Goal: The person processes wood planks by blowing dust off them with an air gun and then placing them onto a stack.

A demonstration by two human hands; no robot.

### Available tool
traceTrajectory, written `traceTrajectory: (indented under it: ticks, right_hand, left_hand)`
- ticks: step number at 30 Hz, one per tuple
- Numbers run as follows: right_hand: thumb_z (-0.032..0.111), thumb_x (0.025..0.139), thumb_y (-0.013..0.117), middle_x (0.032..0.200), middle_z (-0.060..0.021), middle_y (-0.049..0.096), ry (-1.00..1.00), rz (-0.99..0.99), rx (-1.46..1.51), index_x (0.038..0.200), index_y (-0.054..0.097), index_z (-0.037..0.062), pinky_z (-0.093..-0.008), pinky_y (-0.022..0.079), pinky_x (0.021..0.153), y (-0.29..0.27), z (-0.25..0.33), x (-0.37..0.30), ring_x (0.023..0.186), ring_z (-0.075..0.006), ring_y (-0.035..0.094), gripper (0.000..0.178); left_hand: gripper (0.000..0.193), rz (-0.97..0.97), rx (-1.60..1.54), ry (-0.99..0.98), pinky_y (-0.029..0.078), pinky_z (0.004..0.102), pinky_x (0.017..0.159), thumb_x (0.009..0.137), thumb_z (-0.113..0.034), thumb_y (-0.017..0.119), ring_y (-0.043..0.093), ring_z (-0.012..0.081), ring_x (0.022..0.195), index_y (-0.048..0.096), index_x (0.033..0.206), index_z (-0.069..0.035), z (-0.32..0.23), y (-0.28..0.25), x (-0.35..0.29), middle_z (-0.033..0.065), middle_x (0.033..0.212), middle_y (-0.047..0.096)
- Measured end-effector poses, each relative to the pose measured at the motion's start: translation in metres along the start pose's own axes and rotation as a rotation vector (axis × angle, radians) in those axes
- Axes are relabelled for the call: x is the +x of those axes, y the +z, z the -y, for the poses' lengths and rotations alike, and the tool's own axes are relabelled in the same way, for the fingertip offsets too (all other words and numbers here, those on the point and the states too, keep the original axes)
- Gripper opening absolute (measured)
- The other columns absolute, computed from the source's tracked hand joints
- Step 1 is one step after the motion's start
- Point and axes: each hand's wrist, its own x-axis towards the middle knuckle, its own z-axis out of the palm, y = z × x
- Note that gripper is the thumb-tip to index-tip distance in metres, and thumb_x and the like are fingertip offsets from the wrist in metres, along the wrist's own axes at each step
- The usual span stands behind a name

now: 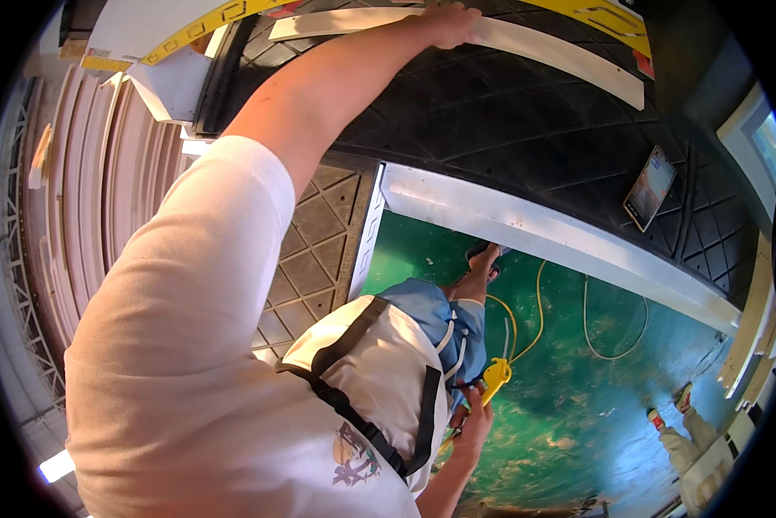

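One white strip under left hand

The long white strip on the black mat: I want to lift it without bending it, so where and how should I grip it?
Probably near the middle of the white strip, pinching across its narrow width from the near long edge. It is long, thin and flat on the black mat, so end grips would likely let it sag. The left hand already rests on it left of centre; the right hand holds a yellow tool.
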Motion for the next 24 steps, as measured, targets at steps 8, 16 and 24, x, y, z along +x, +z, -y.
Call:
traceTrajectory:
  ticks: [8,16,24]
  right_hand:
    - [0.023,0.103,0.060,0.115,-0.0158,0.076,0.048,0.056,-0.014,0.147,0.051,0.0006,-0.0218,0.032,0.039,0.008,-0.010,0.010,0.043,-0.0065,0.042,0.050]
    - [0.024,0.102,0.063,0.114,-0.0174,0.076,0.054,0.065,-0.161,0.141,0.054,0.0022,-0.0218,0.029,0.036,0.019,0.015,0.007,0.040,-0.0071,0.042,0.046]
    - [0.025,0.098,0.064,0.109,-0.0076,0.078,0.129,0.010,-0.233,0.134,0.060,0.0017,-0.0220,0.026,0.037,0.031,0.037,0.015,0.040,-0.0065,0.042,0.044]
  left_hand:
    - [0.063,-0.686,0.036,-0.032,0.018,0.0743,0.119,0.089,-0.067,0.067,0.029,0.0356,0.153,0.067,0.136,-0.025,-0.016,0.057,-0.062,0.0109,0.159,0.044]
    - [0.083,-0.781,-0.240,-0.410,0.006,0.0886,0.110,0.089,-0.066,0.067,0.011,0.0478,0.158,0.048,0.156,-0.020,-0.096,0.078,-0.079,0.0224,0.167,0.027]
    - [0.081,-0.759,-0.299,-0.391,0.006,0.0937,0.103,0.090,-0.069,0.065,0.012,0.0464,0.158,0.049,0.154,-0.022,-0.035,0.034,0.006,0.0171,0.166,0.031]
